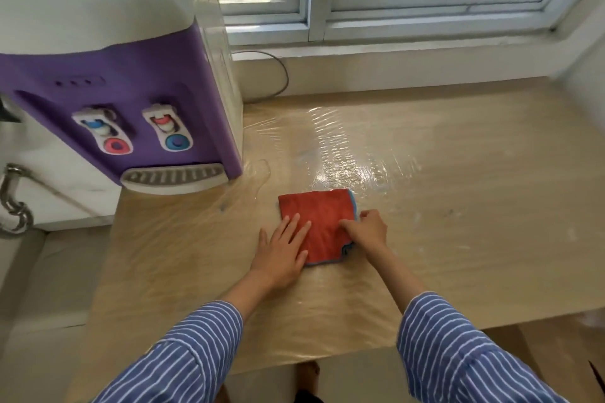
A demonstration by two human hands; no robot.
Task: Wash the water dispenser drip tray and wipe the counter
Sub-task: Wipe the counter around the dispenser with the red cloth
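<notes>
Counter below window, glossy film, wet sheen beyond the hands. Left hand flat, fingers straight, pressing cloth; right hand pinches its right edge. Tray seated in dispenser, beyond the left hand. Judgement: keep cloth folded flat, overlap strokes, chase the sheen.

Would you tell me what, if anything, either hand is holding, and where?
The right hand pinches the red cloth near its right edge; the left hand only rests flat on it.
</notes>
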